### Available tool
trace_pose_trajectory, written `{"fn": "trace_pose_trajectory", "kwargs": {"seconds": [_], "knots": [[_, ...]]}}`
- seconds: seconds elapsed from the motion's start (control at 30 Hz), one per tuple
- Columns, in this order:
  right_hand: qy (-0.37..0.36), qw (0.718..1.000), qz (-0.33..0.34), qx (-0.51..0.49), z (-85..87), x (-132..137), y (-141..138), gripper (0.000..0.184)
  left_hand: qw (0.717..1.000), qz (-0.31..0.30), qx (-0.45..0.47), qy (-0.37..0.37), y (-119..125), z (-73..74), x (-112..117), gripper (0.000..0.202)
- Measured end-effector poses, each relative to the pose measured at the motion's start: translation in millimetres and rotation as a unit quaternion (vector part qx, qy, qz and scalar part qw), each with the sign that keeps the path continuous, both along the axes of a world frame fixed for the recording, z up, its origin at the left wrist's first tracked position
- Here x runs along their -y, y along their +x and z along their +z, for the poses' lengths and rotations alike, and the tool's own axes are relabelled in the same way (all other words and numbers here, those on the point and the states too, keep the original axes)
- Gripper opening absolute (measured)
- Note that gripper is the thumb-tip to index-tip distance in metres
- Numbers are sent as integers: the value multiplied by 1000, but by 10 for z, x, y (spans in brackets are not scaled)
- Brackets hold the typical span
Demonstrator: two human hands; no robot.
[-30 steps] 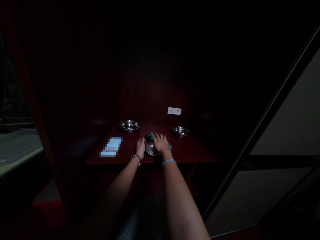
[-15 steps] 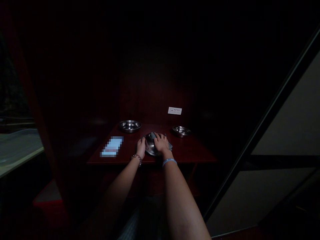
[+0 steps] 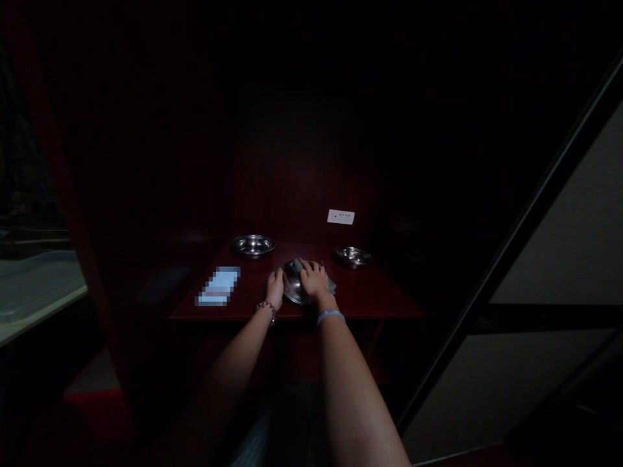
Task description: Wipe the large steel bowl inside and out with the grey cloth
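Observation:
A shiny metal bowl [image 3: 293, 287] lies near the front edge of the dark red table, between my hands. My left hand [image 3: 275, 289] grips its left rim, thumb on top. My right hand [image 3: 315, 279] presses a grey cloth [image 3: 331, 285] against the bowl's surface; part of the cloth pokes out on either side of the fingers. The hand and cloth cover the bowl's right part. Two more metal bowls stand farther back: one [image 3: 254, 246] at the left, a smaller-looking one [image 3: 353, 257] at the right.
A pixelated bright panel, perhaps a phone [image 3: 219, 286], lies on the left of the table [image 3: 379, 295]. On the back wall is a white socket plate [image 3: 341, 216]. Dark side walls enclose the table. A red stool [image 3: 97, 395] stands at the lower left.
Both hands keep their hold on the bowl and the cloth. The view has shifted very slightly; nothing else has visibly moved.

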State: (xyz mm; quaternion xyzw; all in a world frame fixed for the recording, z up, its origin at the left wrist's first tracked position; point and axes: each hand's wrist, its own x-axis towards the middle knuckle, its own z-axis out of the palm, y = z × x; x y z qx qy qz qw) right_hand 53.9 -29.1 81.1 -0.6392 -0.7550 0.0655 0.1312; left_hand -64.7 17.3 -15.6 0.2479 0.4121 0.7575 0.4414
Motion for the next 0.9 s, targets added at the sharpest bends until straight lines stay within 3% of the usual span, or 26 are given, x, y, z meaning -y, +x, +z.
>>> {"fn": "trace_pose_trajectory", "kwargs": {"seconds": [0.5,0.67,0.9], "knots": [[3,1000,-13,-15,2,16,-17,65,1000,8,-8,10,-2,-82,-80,25],[-4,1000,-6,-22,14,21,-16,66,1000,-3,-13,1,-1,-58,-51,35],[-4,1000,-6,-12,18,29,-7,64,1000,1,-4,-3,14,-6,10,31]]}}
